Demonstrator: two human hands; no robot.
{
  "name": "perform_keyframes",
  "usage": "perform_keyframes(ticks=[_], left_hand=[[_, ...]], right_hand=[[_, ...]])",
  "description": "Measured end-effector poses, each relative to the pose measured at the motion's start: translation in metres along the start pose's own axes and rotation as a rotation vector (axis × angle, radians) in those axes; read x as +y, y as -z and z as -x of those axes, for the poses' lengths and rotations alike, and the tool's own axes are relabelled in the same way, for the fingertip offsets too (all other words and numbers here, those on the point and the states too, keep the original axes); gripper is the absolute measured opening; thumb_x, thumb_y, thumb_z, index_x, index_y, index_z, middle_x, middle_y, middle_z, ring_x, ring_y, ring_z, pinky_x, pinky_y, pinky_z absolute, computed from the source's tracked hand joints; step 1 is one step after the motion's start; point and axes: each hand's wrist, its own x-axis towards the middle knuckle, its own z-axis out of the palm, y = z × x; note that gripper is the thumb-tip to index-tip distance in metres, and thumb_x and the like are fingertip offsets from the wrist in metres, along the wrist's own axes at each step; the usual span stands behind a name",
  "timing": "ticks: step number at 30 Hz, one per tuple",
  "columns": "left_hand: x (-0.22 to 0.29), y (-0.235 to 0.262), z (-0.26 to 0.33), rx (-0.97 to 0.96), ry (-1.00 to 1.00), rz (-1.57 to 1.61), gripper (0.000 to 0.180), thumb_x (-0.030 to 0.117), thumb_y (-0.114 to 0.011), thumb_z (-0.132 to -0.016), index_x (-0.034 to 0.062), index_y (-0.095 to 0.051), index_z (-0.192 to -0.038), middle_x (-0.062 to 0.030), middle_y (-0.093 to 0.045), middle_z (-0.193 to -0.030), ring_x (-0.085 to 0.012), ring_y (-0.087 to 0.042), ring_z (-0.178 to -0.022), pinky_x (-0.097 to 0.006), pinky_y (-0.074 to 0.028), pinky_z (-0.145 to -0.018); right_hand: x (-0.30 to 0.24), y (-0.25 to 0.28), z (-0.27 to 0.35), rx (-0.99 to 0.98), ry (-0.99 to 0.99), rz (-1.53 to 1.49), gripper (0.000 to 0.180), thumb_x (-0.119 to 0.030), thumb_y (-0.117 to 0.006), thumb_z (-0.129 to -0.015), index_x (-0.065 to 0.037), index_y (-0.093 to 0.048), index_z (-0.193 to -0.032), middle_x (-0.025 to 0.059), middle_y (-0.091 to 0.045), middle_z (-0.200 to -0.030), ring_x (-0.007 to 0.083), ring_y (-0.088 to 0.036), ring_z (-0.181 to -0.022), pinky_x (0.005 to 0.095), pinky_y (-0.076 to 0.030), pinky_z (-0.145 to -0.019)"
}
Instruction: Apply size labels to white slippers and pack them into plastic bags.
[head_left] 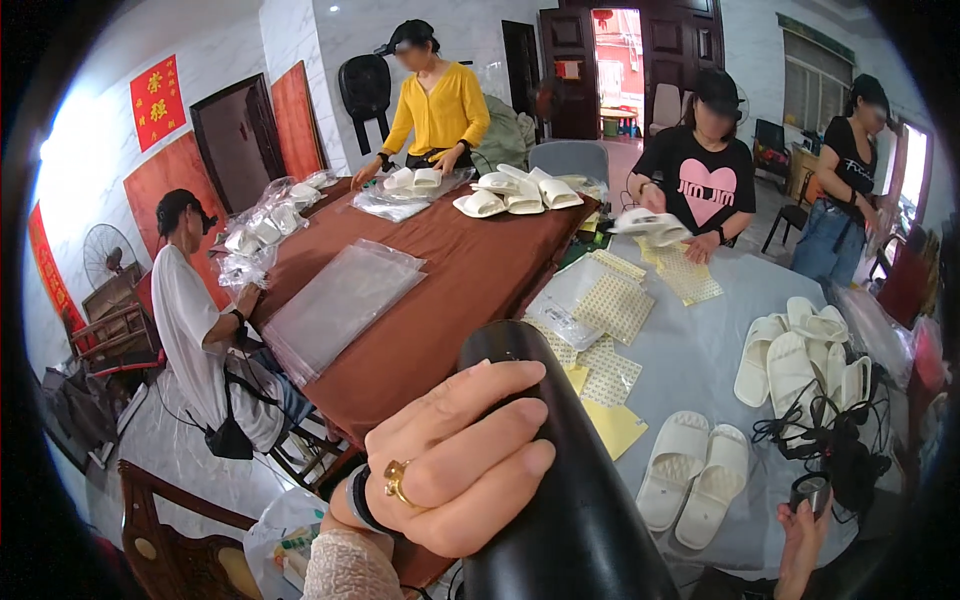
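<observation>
Brown-clothed table [450, 280] beside a grey one [720, 330], marble-walled room.

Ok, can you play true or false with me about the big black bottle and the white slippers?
1. The left hand is wrapped around a black bottle. True.
2. The left hand wears no ring. False: a gold ring sits on one finger.
3. A pair of white slippers lies on the grey table right of the bottle. True.
4. The right hand holds a slipper. False: it holds a small dark round thing; what it is cannot be told.
5. The brown table is bare. False: clear plastic bags and more white slippers lie on it.
</observation>
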Motion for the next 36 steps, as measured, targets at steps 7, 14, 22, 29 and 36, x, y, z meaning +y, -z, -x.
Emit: perform_keyframes(ticks=[7, 14, 22, 29, 36], left_hand=[[-0.008, 0.02, -0.018, -0.236, -0.13, -0.045, 0.04, -0.004, -0.067, -0.065, 0.0012, -0.05, -0.101, -0.0155, -0.056, -0.096, -0.0372, -0.064, -0.084, -0.043, -0.057, -0.069], [-0.003, 0.02, -0.022, -0.249, -0.119, -0.048, 0.041, -0.006, -0.068, -0.063, 0.0017, -0.05, -0.1, -0.0154, -0.056, -0.097, -0.038, -0.064, -0.085, -0.044, -0.056, -0.07], [-0.003, 0.012, -0.017, -0.276, -0.114, -0.014, 0.041, -0.007, -0.067, -0.064, 0.0009, -0.05, -0.1, -0.0162, -0.056, -0.098, -0.038, -0.064, -0.085, -0.043, -0.056, -0.071], [0.0, 0.008, -0.001, -0.32, 0.069, 0.133, 0.029, -0.001, -0.066, -0.068, -0.005, -0.059, -0.095, -0.0153, -0.058, -0.096, -0.0363, -0.063, -0.088, -0.036, -0.055, -0.071], [0.001, -0.007, 0.031, -0.494, 0.298, 0.485, 0.047, 0.016, -0.069, -0.068, -0.0023, -0.054, -0.11, -0.015, -0.059, -0.103, -0.0296, -0.063, -0.089, -0.034, -0.052, -0.069]], right_hand=[[0.006, 0.003, -0.004, -0.018, 0.009, -0.022, 0.052, -0.01, -0.06, -0.086, -0.005, -0.036, -0.131, 0.0089, -0.047, -0.114, 0.0206, -0.05, -0.098, 0.0407, -0.044, -0.086], [0.013, 0.013, -0.008, -0.034, -0.031, -0.013, 0.051, -0.01, -0.06, -0.086, -0.005, -0.037, -0.131, 0.0083, -0.047, -0.115, 0.02, -0.05, -0.099, 0.0401, -0.044, -0.085], [0.011, 0.006, -0.004, -0.007, -0.022, -0.023, 0.052, -0.01, -0.06, -0.086, -0.005, -0.037, -0.132, 0.009, -0.047, -0.118, 0.0212, -0.049, -0.102, 0.0419, -0.043, -0.087], [0.017, 0.01, -0.004, -0.029, -0.066, -0.022, 0.049, -0.01, -0.059, -0.087, -0.002, -0.037, -0.13, 0.0107, -0.048, -0.116, 0.0218, -0.05, -0.102, 0.0412, -0.043, -0.087], [0.041, 0.023, -0.01, 0.072, -0.08, 0.02, 0.057, -0.018, -0.06, -0.087, -0.008, -0.031, -0.135, 0.0035, -0.05, -0.102, 0.0145, -0.057, -0.073, 0.024, -0.046, -0.067]])
